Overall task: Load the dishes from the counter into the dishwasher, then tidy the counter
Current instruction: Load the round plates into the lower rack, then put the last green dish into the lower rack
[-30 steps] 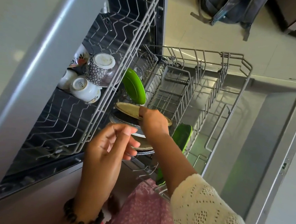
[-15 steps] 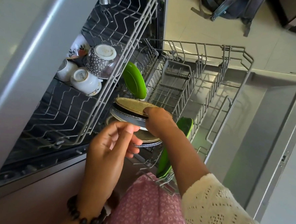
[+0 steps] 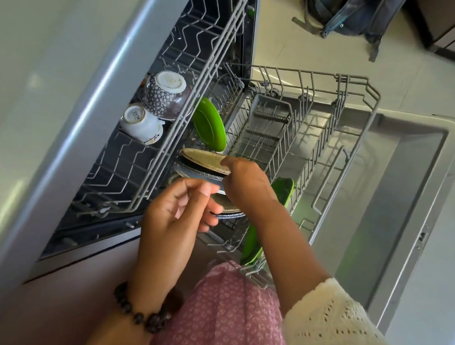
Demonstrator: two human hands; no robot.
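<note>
Crowding lower rack (image 3: pixel 371 101): green plates (image 3: pixel 209 122). Right hand (image 3: pixel 243 183) pinching speckled beige plate (image 3: pixel 203 160); left hand (image 3: pixel 174 217) loosely curled, holding nothing.

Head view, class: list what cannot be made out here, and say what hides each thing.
- Lower plates of the stack under the speckled plate: covered by the left hand and right hand.
- Nearer green plate: its middle is behind the right forearm.
- Backpack: cut off by the top edge.
- Right hand's grip on the speckled plate: fingertips out of sight.
</note>
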